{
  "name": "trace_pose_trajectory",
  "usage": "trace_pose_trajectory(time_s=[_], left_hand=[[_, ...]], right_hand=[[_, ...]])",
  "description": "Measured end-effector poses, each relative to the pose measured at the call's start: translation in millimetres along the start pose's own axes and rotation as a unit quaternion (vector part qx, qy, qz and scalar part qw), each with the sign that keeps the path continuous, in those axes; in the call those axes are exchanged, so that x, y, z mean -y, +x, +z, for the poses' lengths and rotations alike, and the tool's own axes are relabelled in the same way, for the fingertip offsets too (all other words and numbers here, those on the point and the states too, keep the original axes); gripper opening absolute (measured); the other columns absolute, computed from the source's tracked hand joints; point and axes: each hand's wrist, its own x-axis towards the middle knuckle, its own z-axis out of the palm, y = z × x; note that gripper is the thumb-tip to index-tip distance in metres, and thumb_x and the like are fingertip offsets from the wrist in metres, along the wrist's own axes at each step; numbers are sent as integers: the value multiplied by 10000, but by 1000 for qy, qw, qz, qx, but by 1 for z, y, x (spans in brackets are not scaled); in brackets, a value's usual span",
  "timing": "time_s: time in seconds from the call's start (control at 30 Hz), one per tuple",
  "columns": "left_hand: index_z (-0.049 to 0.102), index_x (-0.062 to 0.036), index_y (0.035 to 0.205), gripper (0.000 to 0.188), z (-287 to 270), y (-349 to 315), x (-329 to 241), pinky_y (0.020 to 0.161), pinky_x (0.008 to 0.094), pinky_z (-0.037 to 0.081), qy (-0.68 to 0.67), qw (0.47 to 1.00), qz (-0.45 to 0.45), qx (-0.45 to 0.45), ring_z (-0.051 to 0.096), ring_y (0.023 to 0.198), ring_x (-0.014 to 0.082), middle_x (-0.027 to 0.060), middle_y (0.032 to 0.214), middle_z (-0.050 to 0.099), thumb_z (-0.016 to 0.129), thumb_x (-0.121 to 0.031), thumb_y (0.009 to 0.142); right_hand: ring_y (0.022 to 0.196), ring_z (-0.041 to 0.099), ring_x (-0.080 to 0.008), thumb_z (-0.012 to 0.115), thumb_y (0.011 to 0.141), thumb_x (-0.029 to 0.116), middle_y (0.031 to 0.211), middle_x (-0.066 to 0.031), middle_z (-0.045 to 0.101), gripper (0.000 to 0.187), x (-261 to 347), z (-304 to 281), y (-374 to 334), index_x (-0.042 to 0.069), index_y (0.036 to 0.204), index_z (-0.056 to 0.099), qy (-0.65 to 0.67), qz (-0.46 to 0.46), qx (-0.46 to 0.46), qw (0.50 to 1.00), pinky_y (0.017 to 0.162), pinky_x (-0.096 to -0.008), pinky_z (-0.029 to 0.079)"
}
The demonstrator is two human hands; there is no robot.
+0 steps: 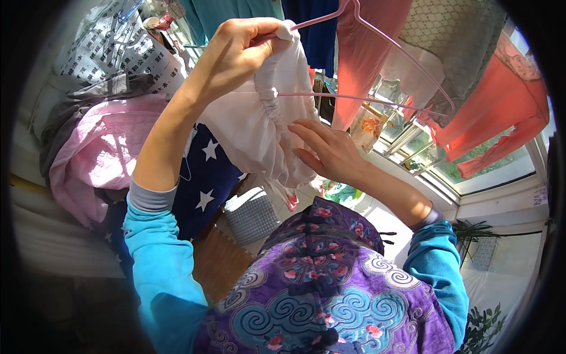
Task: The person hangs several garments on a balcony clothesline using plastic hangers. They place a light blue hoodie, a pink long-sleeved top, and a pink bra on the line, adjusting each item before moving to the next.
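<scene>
A thin white garment [236, 127] with a gathered elastic band hangs in front of me, partly over a pink wire hanger [368, 100]. My left hand [242, 50] is raised and closed, pinching the top of the band at the hanger's left shoulder. The hanger's lower bar runs into the garment's opening, and its right end sticks out bare. Lower down, my right hand [330, 147] lies against the band's right side with its fingers stretched out. Folds of cloth hide some of its fingertips.
Salmon-pink clothes [495, 112] and a grey-white knitted piece [451, 44] hang at the right by a window [495, 168]. Pink bedding [112, 141] and navy cloth with white stars [206, 177] pile up at the left. A grey checked mat [252, 215] lies below.
</scene>
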Motion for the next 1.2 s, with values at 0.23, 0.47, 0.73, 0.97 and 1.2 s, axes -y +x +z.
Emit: trace_pose_trajectory(time_s=[0.23, 0.47, 0.73, 0.97, 1.2], left_hand=[[576, 32, 958, 155, -22, 2, 22, 707, 193, 425, -5, 995, -76, 57, 499, 740, 56, 13, 781, 576, 512, -56, 847], [578, 35, 1036, 206, -35, -57, 75, 747, 195, 420, -46, 979, -190, 53, 508, 812, 56, 2, 871, 592, 515, -54, 861], [567, 40, 1047, 216, -37, -87, 104, 676, 151, 384, 2, 989, -147, 27, 477, 755, 32, -29, 837, 569, 530, -77, 869], [556, 54, 983, 269, -30, -78, 88, 626, 243, 442, 122, 986, -63, 92, 592, 666, 203, 159, 766, 597, 479, 102, 729], [592, -26, 924, 175, 25, -48, 71, 588, 334, 462, 41, 997, -51, 31, 612, 671, 299, 196, 738, 590, 580, -24, 750]], right_hand=[[838, 567, -212, 654, 705, 352, 804, -61, 606, 307, -73, 22, -33, 71, 824, 619, -167, 33, 268, 948, 668, -348, 450], [743, 561, -260, 676, 690, 299, 692, -90, 553, 268, -104, -79, -35, 63, 682, 550, -154, -40, 164, 974, 664, -378, 441], [691, 551, -277, 680, 690, 273, 671, -96, 536, 275, -105, -110, -21, 53, 645, 521, -150, -26, 161, 975, 626, -379, 437], [701, 552, -274, 685, 700, 240, 677, -86, 534, 262, -99, -123, -4, 41, 646, 523, -128, -30, 110, 985, 613, -363, 442], [1010, 525, -248, 709, 703, 197, 1067, -104, 537, 240, -87, -99, 18, 64, 853, 577, 61, 13, 53, 997, 786, -337, 465]])
